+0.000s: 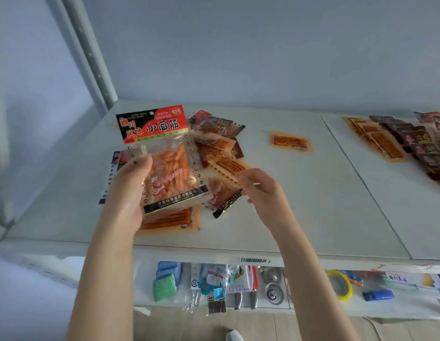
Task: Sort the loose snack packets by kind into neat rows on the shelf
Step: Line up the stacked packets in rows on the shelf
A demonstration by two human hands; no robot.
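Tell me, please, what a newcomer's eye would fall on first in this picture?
First comes the big packet with the red header, held up by the left hand over the loose pile at the left of the shelf. Beside it the right hand pinches an orange packet at the pile's edge. Far right lie sorted rows of orange and dark packets, with a lone packet between.

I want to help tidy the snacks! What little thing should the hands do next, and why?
Probably the right hand should lift the orange packet it pinches off the pile and carry it to the orange row on the right, which looks like the same kind. The left hand holds the big red-topped packet, so it is busy.
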